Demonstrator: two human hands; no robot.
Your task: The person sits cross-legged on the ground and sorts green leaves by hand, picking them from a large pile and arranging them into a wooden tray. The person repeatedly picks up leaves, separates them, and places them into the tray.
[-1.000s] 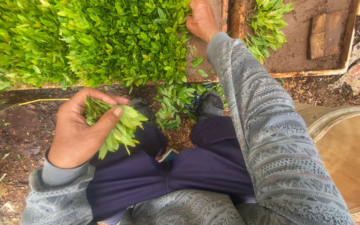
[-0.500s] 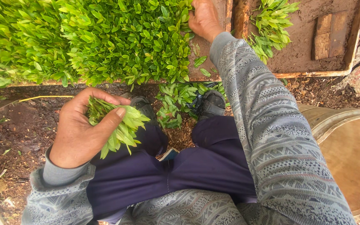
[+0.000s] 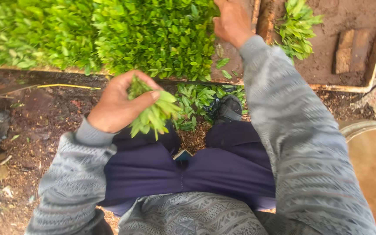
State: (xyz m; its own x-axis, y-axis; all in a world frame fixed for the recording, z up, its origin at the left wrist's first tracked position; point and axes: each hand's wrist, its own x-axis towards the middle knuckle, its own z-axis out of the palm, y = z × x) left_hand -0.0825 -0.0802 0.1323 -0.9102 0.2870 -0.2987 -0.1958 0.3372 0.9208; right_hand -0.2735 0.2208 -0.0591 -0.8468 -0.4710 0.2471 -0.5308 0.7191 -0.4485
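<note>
1. Fingers of my left hand (image 3: 116, 104) are curled tight around a bunch of green cuttings (image 3: 153, 114), thumb pressed across the stems; the bunch hangs over my lap, just in front of the wooden bed frame (image 3: 223, 80).
2. My right hand (image 3: 231, 19) reaches past that frame to the bare soil at the edge of the dense seedlings (image 3: 153, 37); I cannot tell whether its fingertips pinch anything.
3. I judge this the planting step: one cutting set at a time.
4. Next I would need a single stem drawn from the bunch without loosening the rest.
5. More cuttings lie on the ground (image 3: 196, 98) below the frame, beside my shoe (image 3: 229, 109).
</note>
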